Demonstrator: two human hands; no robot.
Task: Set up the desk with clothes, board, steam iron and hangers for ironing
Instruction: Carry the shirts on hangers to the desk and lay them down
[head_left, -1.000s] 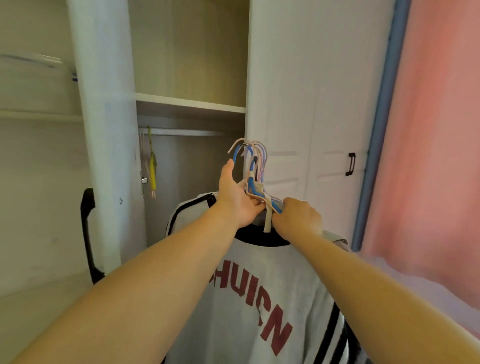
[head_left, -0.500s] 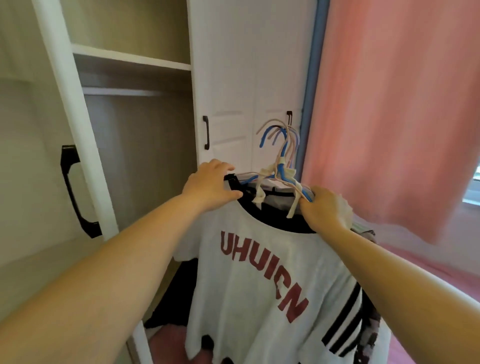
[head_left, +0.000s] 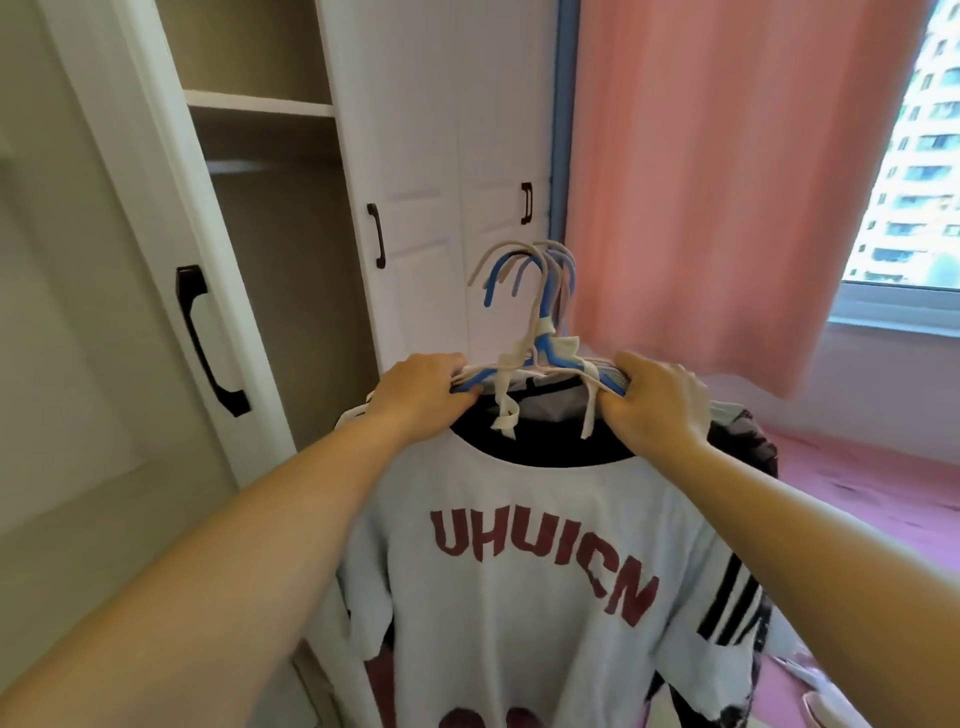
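Observation:
A bundle of blue and cream hangers (head_left: 535, 296) hangs in front of me with clothes on it, hooks pointing up. The front garment is a white T-shirt (head_left: 524, 571) with a black collar and dark red letters; darker clothes show behind it at the right. My left hand (head_left: 421, 389) grips the left shoulder end of the hangers. My right hand (head_left: 654, 402) grips the right shoulder end. The bundle is held in the air, off any rail.
An open white wardrobe (head_left: 260, 218) with an inner shelf and black handles (head_left: 208, 343) stands at the left. A pink curtain (head_left: 727, 182) and a window (head_left: 904, 156) are at the right. A pink surface (head_left: 872, 499) lies below the window.
The bundle of clothes has come out of the wardrobe and swung right toward the curtain. My left hand shifted from the hanger necks to the left shoulder end.

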